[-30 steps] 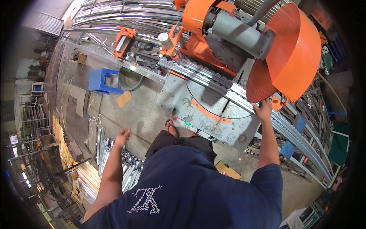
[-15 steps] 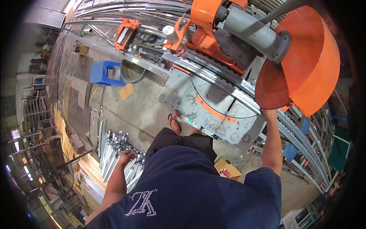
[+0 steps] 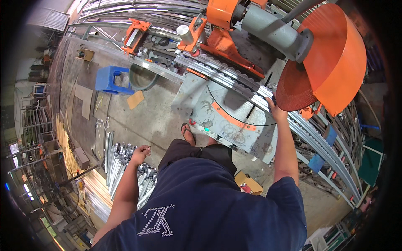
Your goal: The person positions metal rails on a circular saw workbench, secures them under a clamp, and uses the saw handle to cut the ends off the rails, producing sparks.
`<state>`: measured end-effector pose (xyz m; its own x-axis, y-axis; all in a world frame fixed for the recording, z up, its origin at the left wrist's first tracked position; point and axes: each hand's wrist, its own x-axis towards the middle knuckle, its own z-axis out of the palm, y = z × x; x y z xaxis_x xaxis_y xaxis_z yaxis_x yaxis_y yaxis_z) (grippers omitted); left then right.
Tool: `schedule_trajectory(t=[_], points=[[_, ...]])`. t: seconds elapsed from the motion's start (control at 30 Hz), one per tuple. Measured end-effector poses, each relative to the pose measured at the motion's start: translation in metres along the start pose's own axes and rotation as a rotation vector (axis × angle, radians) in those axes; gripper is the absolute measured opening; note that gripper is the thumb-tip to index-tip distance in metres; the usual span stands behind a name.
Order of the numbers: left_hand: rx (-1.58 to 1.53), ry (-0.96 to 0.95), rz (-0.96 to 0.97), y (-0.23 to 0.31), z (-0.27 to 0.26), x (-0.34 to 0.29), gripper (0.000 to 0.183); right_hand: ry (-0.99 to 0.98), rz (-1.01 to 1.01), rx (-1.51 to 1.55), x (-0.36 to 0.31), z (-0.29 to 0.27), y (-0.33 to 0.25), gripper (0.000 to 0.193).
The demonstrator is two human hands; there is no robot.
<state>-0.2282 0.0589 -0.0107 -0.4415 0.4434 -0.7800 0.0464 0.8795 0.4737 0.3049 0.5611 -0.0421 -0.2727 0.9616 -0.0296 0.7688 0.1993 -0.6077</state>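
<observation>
My right hand (image 3: 277, 112) reaches up to the long scalloped metal strips (image 3: 234, 83) lying across the saw table (image 3: 197, 100). Its fingers are stretched out and touch the strips, close to the dark red saw blade (image 3: 295, 90) under its orange guard (image 3: 341, 62). Part of that hand's grip is hard to see. At the left, my left hand (image 3: 139, 154) hangs in the air with loosely bent fingers and nothing visible in it. Below and beside it lies a bundle of cut metal tubes (image 3: 125, 167).
The saw's grey motor (image 3: 268, 31) and orange clamp (image 3: 192, 35) stand over the strips. A blue plastic stool (image 3: 109, 79) and a round tub (image 3: 144, 79) are on the floor at left. An open cardboard box (image 3: 250, 183) sits below the table. Long metal stock runs along the back and right.
My right hand has come out from beside the blade guard and moved left onto the strips. My left hand has risen a little and its fingers have loosened. The view has shifted slightly.
</observation>
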Motion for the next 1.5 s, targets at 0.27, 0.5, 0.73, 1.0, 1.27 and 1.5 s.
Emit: schedule_trajectory(t=[0.27, 0.5, 0.73, 1.0, 1.27, 1.5], points=[[-0.253, 0.125, -0.275, -0.161, -0.03, -0.04, 0.031, 0.017, 0.032, -0.129, -0.03, -0.071, 0.065, 0.032], [-0.076, 0.036, -0.218, -0.132, 0.029, -0.029, 0.038, 0.056, -0.095, -0.269, -0.022, -0.049, 0.075, 0.038], [-0.008, 0.014, 0.104, -0.011, 0.031, 0.021, 0.037, 0.127, -0.102, -0.141, -0.015, -0.01, -0.012, 0.039], [0.087, 0.047, 0.374, 0.158, 0.051, 0.104, 0.033, 0.373, -0.125, -0.103, -0.115, -0.007, -0.059, 0.028], [-0.54, 0.396, 0.458, 0.337, 0.119, 0.225, 0.05, 0.188, 0.483, 0.125, -0.265, 0.059, -0.094, 0.025], [-0.531, -0.024, 0.201, 0.364, 0.114, 0.251, 0.06, 0.343, 0.887, 0.326, -0.313, 0.107, -0.21, 0.02]])
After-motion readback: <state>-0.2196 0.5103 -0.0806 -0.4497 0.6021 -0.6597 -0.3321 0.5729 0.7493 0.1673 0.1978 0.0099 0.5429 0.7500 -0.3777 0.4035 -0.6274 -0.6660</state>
